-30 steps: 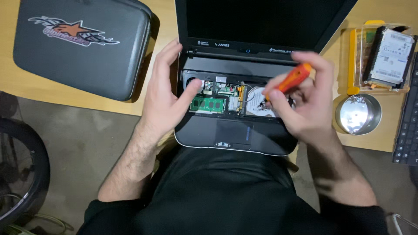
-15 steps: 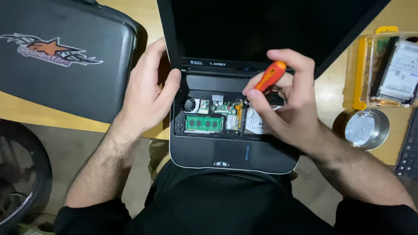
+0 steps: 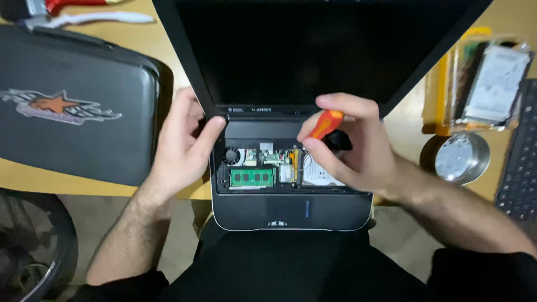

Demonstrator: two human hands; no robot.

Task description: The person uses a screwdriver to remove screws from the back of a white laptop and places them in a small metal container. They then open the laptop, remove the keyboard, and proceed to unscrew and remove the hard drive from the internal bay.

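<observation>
An open black laptop (image 3: 291, 210) rests at the table's near edge over my lap, its keyboard cover off and the inside bare: a small fan, a green memory board (image 3: 252, 178) and a silver hard drive (image 3: 320, 178). My left hand (image 3: 182, 148) grips the laptop's left side by the hinge. My right hand (image 3: 355, 148) holds an orange-handled screwdriver (image 3: 325, 124) with its tip down over the area between the circuit board and the drive. The fingers hide the tip.
A dark grey zip case (image 3: 72, 106) with a star emblem lies at the left. At the right are a round metal tin (image 3: 461, 158), a packaged hard drive (image 3: 492, 84) on a yellow tray, and a black keyboard's edge (image 3: 520, 168). Red-handled tools (image 3: 72, 11) lie top left.
The view has drifted, so the laptop sits lower and more central. My right hand has shifted slightly with the screwdriver over the open bay. My left hand keeps its hold on the left side.
</observation>
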